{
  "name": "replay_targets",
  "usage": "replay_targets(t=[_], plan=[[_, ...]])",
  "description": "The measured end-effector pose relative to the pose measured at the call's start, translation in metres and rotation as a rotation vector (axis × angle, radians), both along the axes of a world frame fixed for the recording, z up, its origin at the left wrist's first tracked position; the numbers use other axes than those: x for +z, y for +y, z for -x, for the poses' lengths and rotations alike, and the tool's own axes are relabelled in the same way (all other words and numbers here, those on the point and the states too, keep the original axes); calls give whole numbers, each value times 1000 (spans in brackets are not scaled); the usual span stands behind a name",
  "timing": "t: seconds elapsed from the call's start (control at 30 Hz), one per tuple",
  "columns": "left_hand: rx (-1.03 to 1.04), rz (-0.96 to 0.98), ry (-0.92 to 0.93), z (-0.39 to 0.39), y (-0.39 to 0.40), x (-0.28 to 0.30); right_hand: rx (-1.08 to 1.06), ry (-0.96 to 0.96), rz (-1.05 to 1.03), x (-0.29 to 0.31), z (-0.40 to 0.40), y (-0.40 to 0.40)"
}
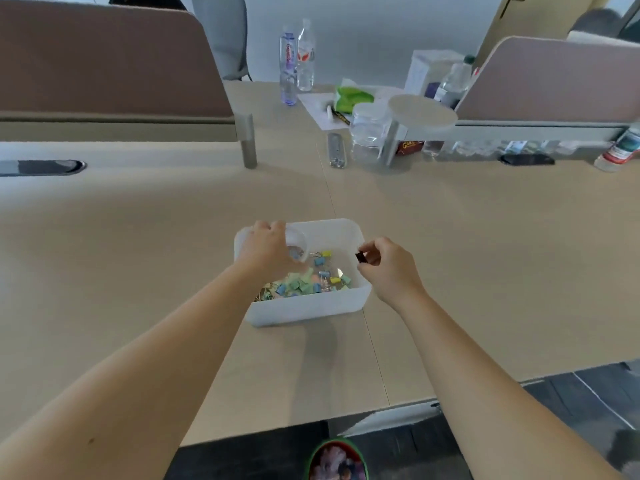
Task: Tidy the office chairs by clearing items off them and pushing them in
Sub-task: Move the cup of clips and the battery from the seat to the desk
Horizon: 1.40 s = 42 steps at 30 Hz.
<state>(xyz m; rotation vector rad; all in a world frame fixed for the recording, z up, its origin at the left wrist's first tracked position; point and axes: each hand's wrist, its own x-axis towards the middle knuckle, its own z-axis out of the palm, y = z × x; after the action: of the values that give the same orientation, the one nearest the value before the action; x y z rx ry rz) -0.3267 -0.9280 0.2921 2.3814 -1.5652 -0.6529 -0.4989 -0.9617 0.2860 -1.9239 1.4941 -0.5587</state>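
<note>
A white plastic bin (341, 301) sits on the beige desk (138, 244) in front of me, with several pastel binder clips (308, 282) in its bottom. My left hand (265, 249) holds a small clear plastic cup (298, 244) tipped over the bin's left side. My right hand (389, 265) hovers over the bin's right rim and pinches a small black binder clip (360, 257) between thumb and fingers. No office chair is plainly in view near me.
Two water bottles (297, 60), a green tissue pack (351, 98), a clear jar (369, 133), papers and more bottles (620, 150) stand at the back of the desk. Brown partition screens (104, 60) rise left and right. Dark floor lies beyond the desk's near edge.
</note>
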Motion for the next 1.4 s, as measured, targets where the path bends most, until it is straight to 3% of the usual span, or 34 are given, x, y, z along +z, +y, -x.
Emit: replay_targets(t=[0.2, 0.37, 0.7, 0.97, 1.4], plan=[[-115, -140, 5, -13, -27, -35, 3, 108, -35, -18, -34, -24], [-100, 28, 96, -23, -35, -23, 12, 208, -52, -24, -53, -36], [52, 192, 53, -47, 29, 16, 161, 136, -4, 8, -75, -2], [446, 214, -26, -58, 184, 34, 534, 122, 80, 25, -115, 84], [1184, 104, -107, -23, 526, 24, 1247, 82, 26, 22, -196, 348]])
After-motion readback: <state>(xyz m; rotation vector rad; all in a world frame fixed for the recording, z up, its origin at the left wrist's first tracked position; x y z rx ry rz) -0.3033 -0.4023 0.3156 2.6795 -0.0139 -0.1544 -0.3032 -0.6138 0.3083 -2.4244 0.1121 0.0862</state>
